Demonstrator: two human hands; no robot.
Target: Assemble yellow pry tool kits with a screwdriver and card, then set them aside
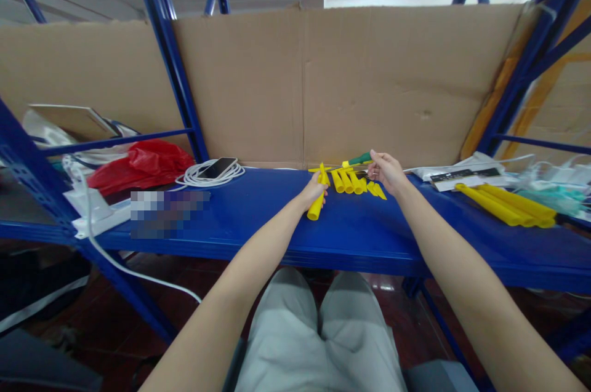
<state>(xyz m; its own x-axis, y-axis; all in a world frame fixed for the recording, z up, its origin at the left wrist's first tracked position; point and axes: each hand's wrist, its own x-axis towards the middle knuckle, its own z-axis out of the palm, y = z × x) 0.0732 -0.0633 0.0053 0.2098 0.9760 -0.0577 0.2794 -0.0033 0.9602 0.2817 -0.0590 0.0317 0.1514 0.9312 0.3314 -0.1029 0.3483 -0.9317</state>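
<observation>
My left hand point(314, 191) is closed around a yellow plastic tube point(316, 208), its round open end tilted toward me. My right hand point(386, 172) has its fingers pinched at the end of a green-handled tool point(359, 159). That tool points left toward the tube, with a yellow piece by the front of its handle; its tip is hard to make out. Between my hands, several short yellow tubes point(347, 183) lie side by side on the blue shelf point(258, 220). Small yellow pointed pieces point(377, 191) lie just right of them, below my right hand.
Longer yellow tubes point(517, 207) lie at the right beside white packets point(466, 173). On the left are a phone point(218, 167) on a coiled white cable point(191, 178), a red plastic bag point(143, 164) and a white bracket point(95, 213). Cardboard point(244, 90) walls the back; blue posts point(170, 53) flank the shelf.
</observation>
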